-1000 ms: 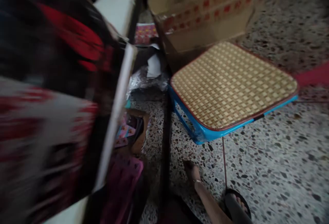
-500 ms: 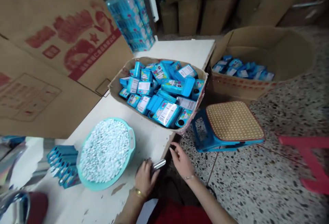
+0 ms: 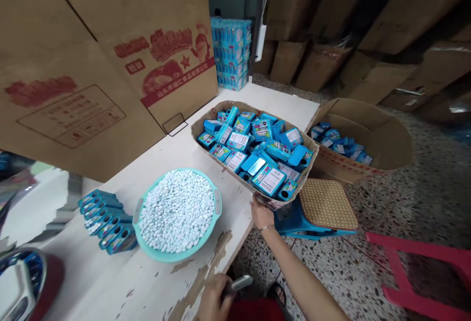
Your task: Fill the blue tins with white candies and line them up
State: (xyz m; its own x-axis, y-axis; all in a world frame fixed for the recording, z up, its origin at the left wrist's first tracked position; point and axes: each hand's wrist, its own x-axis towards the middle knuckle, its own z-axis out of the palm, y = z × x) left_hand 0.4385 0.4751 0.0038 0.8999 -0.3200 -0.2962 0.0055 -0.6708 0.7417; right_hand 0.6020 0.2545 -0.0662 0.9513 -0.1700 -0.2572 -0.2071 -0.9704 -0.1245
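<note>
My right hand [image 3: 262,214] is at the near lower corner of a cut-down cardboard box [image 3: 253,192], its fingers against the box and partly hidden beneath it. Blue candy packs [image 3: 270,179] fill this box in a loose heap. Low in the picture, close to the table's edge, my left hand [image 3: 215,297] is closed around a shiny metal scoop [image 3: 241,282]; only its rounded silver end shows. Between the hands and the big carton sits a turquoise basin [image 3: 218,202] full of small white candies [image 3: 178,210]. Several open blue packs [image 3: 110,220] stand in a row left of the basin.
A tall printed carton [image 3: 110,66] stands along the table's left side. Stacked wrapped packs [image 3: 231,53] are at the far end. Right of the table are another carton [image 3: 390,149] with packs, a blue stool with woven seat [image 3: 327,203] and a red stool [image 3: 401,262].
My right hand has moved forward from beside the table edge to the box's corner. My left hand sits lower in view, still holding the scoop. The camera view has turned.
</note>
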